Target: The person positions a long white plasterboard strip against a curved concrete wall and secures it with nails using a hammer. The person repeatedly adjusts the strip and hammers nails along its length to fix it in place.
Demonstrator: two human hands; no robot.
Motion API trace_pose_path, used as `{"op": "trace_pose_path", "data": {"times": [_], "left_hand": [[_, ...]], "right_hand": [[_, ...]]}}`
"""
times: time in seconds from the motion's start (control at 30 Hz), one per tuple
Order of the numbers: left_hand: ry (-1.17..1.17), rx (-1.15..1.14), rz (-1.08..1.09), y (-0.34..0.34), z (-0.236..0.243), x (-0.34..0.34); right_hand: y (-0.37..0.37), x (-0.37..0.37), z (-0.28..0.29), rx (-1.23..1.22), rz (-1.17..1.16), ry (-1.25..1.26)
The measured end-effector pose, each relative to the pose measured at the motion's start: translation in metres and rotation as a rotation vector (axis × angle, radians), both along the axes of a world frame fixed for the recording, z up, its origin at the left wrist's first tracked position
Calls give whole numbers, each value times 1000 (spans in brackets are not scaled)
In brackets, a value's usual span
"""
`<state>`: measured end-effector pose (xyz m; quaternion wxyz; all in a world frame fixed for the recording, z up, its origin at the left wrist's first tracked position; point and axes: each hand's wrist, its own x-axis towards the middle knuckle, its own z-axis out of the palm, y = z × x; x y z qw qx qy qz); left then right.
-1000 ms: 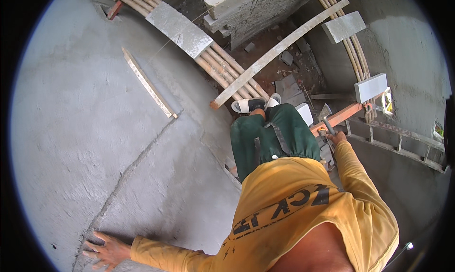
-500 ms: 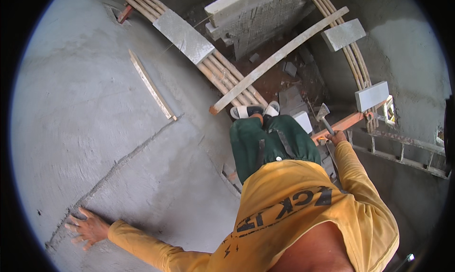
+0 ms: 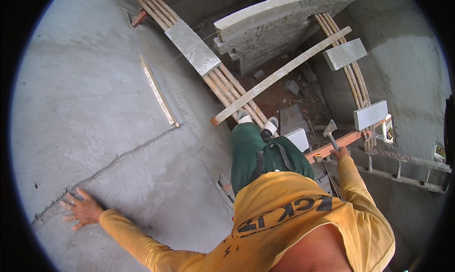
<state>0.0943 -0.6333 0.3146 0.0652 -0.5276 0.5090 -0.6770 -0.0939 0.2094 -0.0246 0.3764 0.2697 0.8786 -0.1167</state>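
Note:
My left hand [image 3: 84,209] is spread with fingers apart, its palm against the grey plastered wall [image 3: 95,130] beside a long scored groove. In my right hand [image 3: 340,152] is a small hatchet [image 3: 331,130], gripped by its grey handle with the flared metal head pointing up and away. The hatchet hangs over a reddish beam [image 3: 348,139]. My feet, in light-coloured footwear [image 3: 271,125], stand at the near end of a bundle of wooden poles [image 3: 232,89].
A long plank [image 3: 284,73] crosses between two pole bundles. Pale blocks [image 3: 370,115] rest on the poles, and a flat slab [image 3: 193,47] lies further along. Rubble [image 3: 292,87] is visible far below. A ladder [image 3: 398,170] lies at right; a wooden strip [image 3: 159,92] is against the wall.
The view has shifted slightly, and the surroundings sit a little lower in it. My feet have moved a bit on the poles. Both hands keep their contact: left on the wall, right around the hatchet.

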Motion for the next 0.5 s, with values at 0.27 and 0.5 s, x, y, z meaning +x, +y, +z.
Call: {"op": "trace_pose_path", "data": {"times": [0.27, 0.5], "left_hand": [[83, 46, -16, 0, -1, 1], [125, -2, -74, -7, -4, 3]], "right_hand": [[-21, 41, -14, -160, -160, 77], [-43, 75, -22, -136, -399, -16]]}}
